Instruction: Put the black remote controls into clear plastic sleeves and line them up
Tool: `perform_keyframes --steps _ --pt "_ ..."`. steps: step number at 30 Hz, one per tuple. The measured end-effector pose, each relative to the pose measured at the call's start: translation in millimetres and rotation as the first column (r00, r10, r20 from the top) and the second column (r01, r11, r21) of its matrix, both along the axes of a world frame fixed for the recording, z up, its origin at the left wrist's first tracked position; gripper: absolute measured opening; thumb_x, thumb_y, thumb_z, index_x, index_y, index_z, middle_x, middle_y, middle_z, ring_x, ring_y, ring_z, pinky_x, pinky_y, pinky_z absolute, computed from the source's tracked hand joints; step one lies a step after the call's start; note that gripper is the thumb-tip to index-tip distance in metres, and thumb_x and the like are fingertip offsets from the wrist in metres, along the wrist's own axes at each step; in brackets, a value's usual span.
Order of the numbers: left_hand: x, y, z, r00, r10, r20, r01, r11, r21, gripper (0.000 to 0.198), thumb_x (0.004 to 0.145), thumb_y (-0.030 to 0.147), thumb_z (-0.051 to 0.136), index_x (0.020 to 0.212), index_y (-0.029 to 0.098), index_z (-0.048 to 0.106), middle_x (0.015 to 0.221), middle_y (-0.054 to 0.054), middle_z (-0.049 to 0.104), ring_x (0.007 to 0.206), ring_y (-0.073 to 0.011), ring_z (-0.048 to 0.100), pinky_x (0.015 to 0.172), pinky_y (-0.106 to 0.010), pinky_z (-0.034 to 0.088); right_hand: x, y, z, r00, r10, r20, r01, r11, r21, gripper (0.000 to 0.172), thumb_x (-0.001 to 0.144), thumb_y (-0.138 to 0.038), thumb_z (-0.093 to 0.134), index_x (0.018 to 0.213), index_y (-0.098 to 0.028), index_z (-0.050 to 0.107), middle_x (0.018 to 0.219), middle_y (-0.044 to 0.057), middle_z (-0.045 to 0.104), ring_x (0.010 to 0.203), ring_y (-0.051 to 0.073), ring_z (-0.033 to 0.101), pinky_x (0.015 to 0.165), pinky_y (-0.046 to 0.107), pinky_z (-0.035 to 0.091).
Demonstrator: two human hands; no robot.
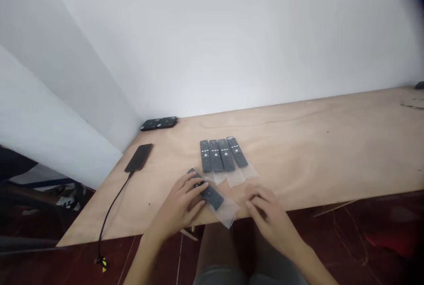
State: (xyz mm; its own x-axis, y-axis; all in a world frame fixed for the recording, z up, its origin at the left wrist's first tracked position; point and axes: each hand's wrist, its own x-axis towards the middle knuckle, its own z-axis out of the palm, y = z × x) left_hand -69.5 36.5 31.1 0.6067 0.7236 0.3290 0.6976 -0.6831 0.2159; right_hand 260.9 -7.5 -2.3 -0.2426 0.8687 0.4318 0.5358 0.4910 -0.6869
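Note:
A black remote control [209,193] in a clear plastic sleeve [228,212] lies aslant near the table's front edge. My left hand [183,203] rests on its far end, fingers curled over it. My right hand [268,210] hovers just right of the sleeve, fingers bent and loosely apart, holding nothing. Behind them lies a row of several bagged black remotes [221,156], side by side.
The plywood table [331,143] stands against a white wall. A dark phone [139,157] with a black cable [111,207] lies at the left edge. Two small black boxes [159,123] sit at the back left corner. Dark red floor lies below.

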Motion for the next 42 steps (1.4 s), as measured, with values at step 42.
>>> perform_keyframes --steps 42 --pt "32 -28 -35.6 0.972 -0.006 0.236 -0.023 0.993 0.119 0.059 0.107 0.018 0.066 0.162 0.03 0.049 0.136 -0.015 0.068 0.124 -0.0309 0.065 0.105 -0.051 0.057 -11 8 20.4 0.8 -0.181 -0.572 -0.205 0.813 -0.545 0.039 0.105 -0.052 0.063 0.095 -0.026 0.089 0.142 0.01 0.074 0.138 0.035 0.065 0.123 0.055 0.048"
